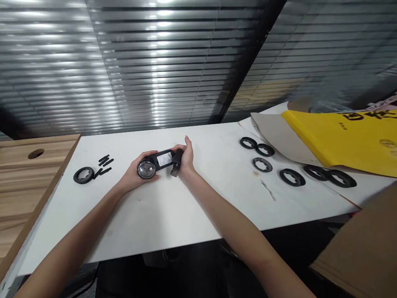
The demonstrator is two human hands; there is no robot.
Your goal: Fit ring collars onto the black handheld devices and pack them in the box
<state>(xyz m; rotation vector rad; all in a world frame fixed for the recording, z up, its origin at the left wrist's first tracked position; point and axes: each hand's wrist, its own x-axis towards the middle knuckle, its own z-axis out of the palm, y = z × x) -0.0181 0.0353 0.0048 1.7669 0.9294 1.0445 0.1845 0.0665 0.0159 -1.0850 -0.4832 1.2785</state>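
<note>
My left hand (133,177) is wrapped round the head end of a black fabric shaver (152,159). Its round, perforated metal head (146,169) faces up, and a white label (164,159) lies on the handle. At the handle's other end, my right hand (187,159) grips a small black part (177,159) with a shiny, flat lower end, its thumb raised. Whether that part is attached to the shaver I cannot tell. Both hands are over the middle of the white table (139,219).
Several short black sticks (105,160) and a black ring (83,175) lie at left, beside a wooden board (34,182). More black rings (292,177) lie at right near a yellow bag (341,136). A cardboard box (362,240) stands at front right; blinds (155,66) rise behind.
</note>
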